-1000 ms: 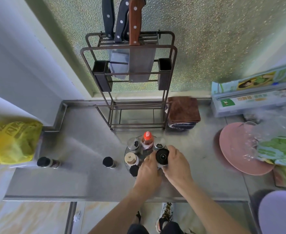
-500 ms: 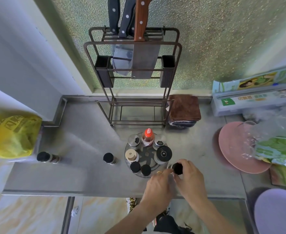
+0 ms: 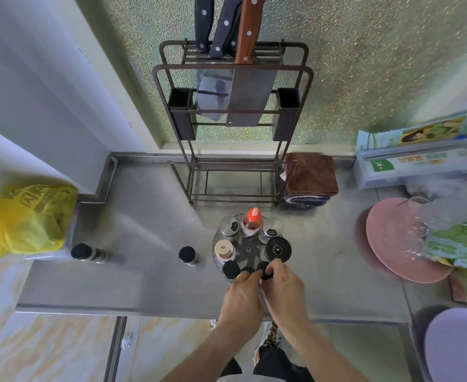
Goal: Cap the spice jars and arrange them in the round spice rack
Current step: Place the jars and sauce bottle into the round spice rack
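The round spice rack point(image 3: 245, 252) stands on the steel counter and holds several jars: a red-topped bottle point(image 3: 253, 220), two silver shakers, a beige-capped jar point(image 3: 223, 249), a big black-lidded jar point(image 3: 277, 249) and black-capped jars point(image 3: 231, 269) at its front. My right hand point(image 3: 283, 289) and my left hand point(image 3: 243, 296) both grip a small black-capped jar point(image 3: 265, 270) at the rack's front right edge; the jar's body is hidden by my fingers. Two more black-capped jars stand on the counter to the left, one near the rack point(image 3: 188, 255) and one farther off point(image 3: 84, 252).
A tall metal knife rack point(image 3: 233, 119) with cleavers stands behind the spice rack. A brown cloth point(image 3: 311, 175) lies to its right. Pink plates point(image 3: 392, 238) and plastic bags fill the right side. A yellow bag point(image 3: 22, 216) sits at far left.
Both hands left the big black-lidded jar in the rack, took a small black-capped jar from the counter at the right front, and brought it to the rack's front edge.
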